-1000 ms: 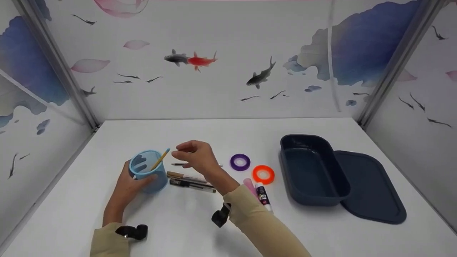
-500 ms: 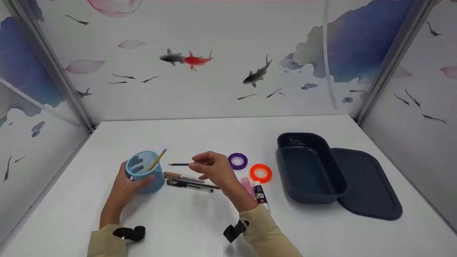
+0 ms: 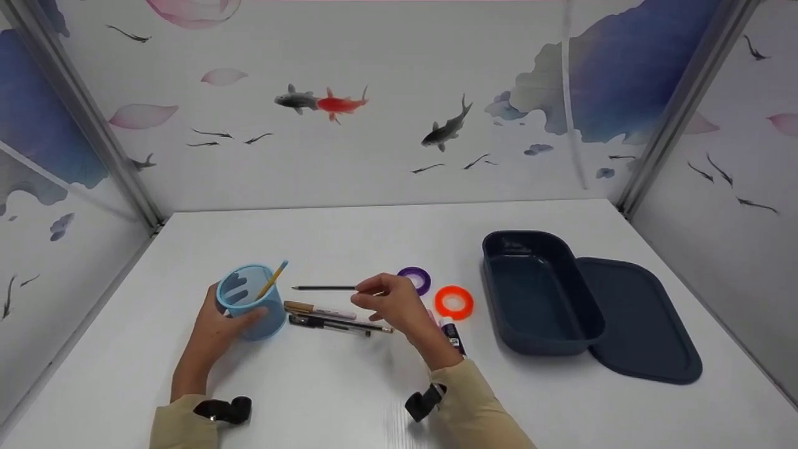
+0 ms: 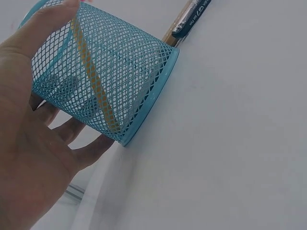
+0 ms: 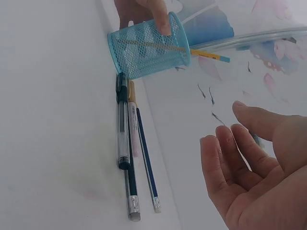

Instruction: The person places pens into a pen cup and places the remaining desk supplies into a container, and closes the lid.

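Observation:
My left hand (image 3: 215, 333) grips a light blue mesh pen holder (image 3: 267, 321) at the left of the table, thumb on the near side. Inside it leans a yellow pencil (image 3: 272, 280), its blue end sticking out above the rim. My right hand (image 3: 399, 305) hovers with loosely bent fingers and holds nothing; in the head view it overlaps the eraser end of a dark pencil (image 3: 321, 288). Between the hands lie a gold-capped pen (image 3: 321, 311), a black-capped gel pen (image 5: 123, 129) and a second dark pencil (image 5: 133, 187) with a white eraser.
A purple tape roll (image 3: 425, 282) and an orange tape roll (image 3: 440, 304) lie right of the right hand. A glue stick (image 3: 451, 332) is partly covered by the forearm. Farther right stands a dark blue container (image 3: 499, 315) beside its flat lid (image 3: 654, 337). Printed walls surround the table.
My right hand has moved right and down, away from the pen holder, to the dark pencil's eraser end. The left hand keeps holding the pen holder with the yellow pencil.

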A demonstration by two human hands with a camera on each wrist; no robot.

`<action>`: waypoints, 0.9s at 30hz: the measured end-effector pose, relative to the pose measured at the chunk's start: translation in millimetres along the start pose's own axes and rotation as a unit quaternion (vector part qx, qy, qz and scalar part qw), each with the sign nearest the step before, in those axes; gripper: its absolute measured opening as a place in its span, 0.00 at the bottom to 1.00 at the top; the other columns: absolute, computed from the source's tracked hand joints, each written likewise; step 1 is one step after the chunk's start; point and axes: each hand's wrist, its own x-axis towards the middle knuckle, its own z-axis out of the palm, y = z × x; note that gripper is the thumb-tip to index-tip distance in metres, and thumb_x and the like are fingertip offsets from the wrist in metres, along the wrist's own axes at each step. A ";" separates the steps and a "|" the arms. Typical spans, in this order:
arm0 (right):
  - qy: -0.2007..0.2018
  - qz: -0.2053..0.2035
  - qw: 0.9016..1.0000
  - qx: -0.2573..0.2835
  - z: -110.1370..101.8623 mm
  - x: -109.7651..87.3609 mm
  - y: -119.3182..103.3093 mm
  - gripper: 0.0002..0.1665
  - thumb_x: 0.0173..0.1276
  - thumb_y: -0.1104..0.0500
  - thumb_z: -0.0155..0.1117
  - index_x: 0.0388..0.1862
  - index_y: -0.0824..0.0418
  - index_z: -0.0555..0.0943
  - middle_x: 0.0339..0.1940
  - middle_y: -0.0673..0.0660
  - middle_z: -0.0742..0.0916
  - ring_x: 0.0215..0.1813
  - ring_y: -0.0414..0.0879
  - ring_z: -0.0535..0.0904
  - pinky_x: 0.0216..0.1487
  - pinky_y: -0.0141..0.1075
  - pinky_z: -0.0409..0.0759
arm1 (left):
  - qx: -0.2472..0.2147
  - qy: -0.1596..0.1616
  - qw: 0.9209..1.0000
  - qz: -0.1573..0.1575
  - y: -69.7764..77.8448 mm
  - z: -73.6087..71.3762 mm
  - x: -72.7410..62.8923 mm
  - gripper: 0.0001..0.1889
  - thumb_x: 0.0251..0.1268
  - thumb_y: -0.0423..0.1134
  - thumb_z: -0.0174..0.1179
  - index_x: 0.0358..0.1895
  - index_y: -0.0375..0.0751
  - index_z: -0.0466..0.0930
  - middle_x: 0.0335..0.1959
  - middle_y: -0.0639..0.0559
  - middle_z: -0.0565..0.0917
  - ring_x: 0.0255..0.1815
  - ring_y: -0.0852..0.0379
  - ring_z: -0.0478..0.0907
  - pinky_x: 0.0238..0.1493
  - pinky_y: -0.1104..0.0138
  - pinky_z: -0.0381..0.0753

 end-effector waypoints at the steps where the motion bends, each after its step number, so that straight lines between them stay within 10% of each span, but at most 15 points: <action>1: 0.001 0.004 1.000 -0.002 -2.3 0.7 1.4 0.18 0.66 0.54 0.72 0.51 0.61 0.83 0.45 0.55 0.87 0.54 0.60 0.84 0.49 0.37 0.88 | 0.000 0.001 1.000 0.000 0.0 0.7 0.0 0.55 0.61 0.49 0.70 0.80 0.37 0.40 0.79 0.35 0.56 0.81 0.36 0.51 0.80 0.41 0.53; 27: 0.012 0.095 0.991 -0.092 -11.7 2.5 22.9 0.16 0.60 0.62 0.75 0.47 0.61 0.85 0.38 0.55 0.87 0.37 0.48 0.83 0.40 0.34 0.86 | 0.002 -0.002 1.000 -0.010 -1.4 1.5 -0.4 0.55 0.62 0.50 0.69 0.80 0.38 0.38 0.80 0.35 0.54 0.82 0.35 0.49 0.80 0.40 0.54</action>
